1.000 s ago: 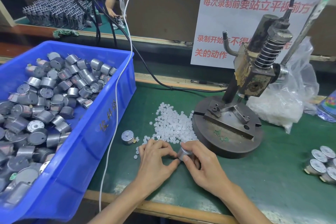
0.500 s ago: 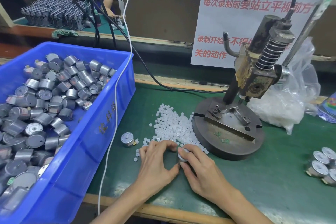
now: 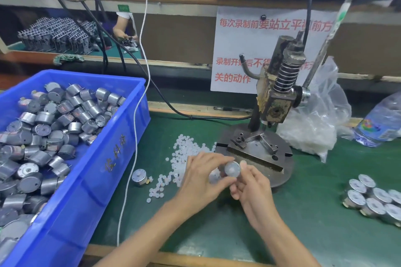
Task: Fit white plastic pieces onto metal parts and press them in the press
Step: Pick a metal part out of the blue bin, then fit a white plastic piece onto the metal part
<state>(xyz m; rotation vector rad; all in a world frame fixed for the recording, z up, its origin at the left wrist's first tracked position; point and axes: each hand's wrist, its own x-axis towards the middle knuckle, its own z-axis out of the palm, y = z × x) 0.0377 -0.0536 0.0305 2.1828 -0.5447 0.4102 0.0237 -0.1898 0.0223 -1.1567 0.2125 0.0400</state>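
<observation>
Two hands meet above the green worktop (image 3: 314, 230), just in front of the round base of the hand press (image 3: 278, 102). The left hand (image 3: 200, 182) and the right hand (image 3: 255, 195) both hold one small cylindrical motor (image 3: 232, 168), lifted clear of the mat with its round face toward the camera. Left fingers (image 3: 208, 158) are curled over its left side; right fingers (image 3: 244, 168) are clamped on its right side and underside. The motor face is blurred, so I cannot tell whether a plastic piece sits on it.

The white plastic pieces (image 3: 184, 151) lie scattered on the worktop left of the press base, partly behind the left hand. A loose motor (image 3: 139, 177) stands near them. The blue crate (image 3: 91, 180) at left is filled with grey motors (image 3: 54, 125). A cluster of white-capped motors (image 3: 373, 199) lies at far right. A clear plastic bag (image 3: 314, 134) rests behind the press.
</observation>
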